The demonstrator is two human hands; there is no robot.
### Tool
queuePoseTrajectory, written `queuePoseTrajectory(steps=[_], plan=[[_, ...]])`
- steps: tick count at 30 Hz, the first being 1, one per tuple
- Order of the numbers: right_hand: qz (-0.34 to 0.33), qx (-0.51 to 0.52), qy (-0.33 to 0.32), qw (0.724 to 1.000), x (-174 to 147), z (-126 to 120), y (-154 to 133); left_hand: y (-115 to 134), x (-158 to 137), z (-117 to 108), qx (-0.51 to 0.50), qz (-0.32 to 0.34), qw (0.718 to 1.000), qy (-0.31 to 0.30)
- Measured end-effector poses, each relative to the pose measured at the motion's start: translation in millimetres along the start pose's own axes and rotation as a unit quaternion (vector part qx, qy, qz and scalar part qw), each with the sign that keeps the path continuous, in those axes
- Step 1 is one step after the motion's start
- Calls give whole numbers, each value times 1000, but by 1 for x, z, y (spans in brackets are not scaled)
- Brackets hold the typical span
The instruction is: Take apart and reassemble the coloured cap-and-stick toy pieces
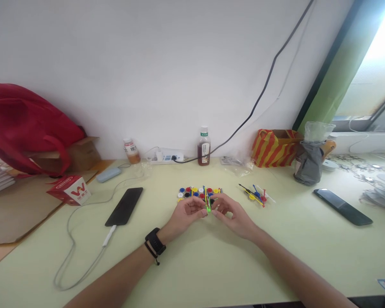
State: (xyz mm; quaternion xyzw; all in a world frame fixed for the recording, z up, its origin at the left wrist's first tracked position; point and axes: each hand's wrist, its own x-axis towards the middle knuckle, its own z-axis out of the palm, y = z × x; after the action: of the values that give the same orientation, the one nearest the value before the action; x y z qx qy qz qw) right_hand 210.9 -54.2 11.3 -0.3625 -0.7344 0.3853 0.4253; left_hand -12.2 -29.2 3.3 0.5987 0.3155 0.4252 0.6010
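Between my two hands, just above the table's middle, is a small bright green plastic piece (208, 209). My left hand (190, 212) is closed in a pinch on it, its thumb and index fingertips at the piece's left side. My right hand (231, 215) pinches from the other side, fingers curled and tips close together at the piece. Right behind the hands lie rows of small round discs (201, 191) in blue, red, yellow, white and black, some with thin coloured pointers on them. The fingers hide part of these rows.
A loose pile of coloured arrow pointers (256, 194) lies to the right. Black phones flank the work: one (124, 207) with a charging cable at left, another (342, 207) at right. Along the wall stand a tea bottle (204, 147), a power strip (167, 156) and a striped bag (269, 149).
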Motion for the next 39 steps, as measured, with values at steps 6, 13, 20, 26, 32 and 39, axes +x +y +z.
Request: queuePoseTrajectory(steps=[6, 13, 20, 26, 32, 39], plan=[[-74, -114, 19, 991, -5, -2, 4, 5, 0, 1, -2, -30, 1000, 9], [-125, -184, 49, 974, -9, 2, 6, 6, 2, -2, -32, -76, 995, 51], [-132, -213, 51, 967, -11, 5, 6, 8, 1, -1, -31, -84, 995, 35], [-18, -153, 13, 988, -4, 3, 4, 8, 1, -1, -36, -84, 995, 34], [7, -33, 6, 999, -3, 9, -4, 7, 0, -1, -32, -69, 997, 21], [-21, -55, 8, 998, -5, 9, 2, 9, 0, 0, -34, -71, 996, 28]])
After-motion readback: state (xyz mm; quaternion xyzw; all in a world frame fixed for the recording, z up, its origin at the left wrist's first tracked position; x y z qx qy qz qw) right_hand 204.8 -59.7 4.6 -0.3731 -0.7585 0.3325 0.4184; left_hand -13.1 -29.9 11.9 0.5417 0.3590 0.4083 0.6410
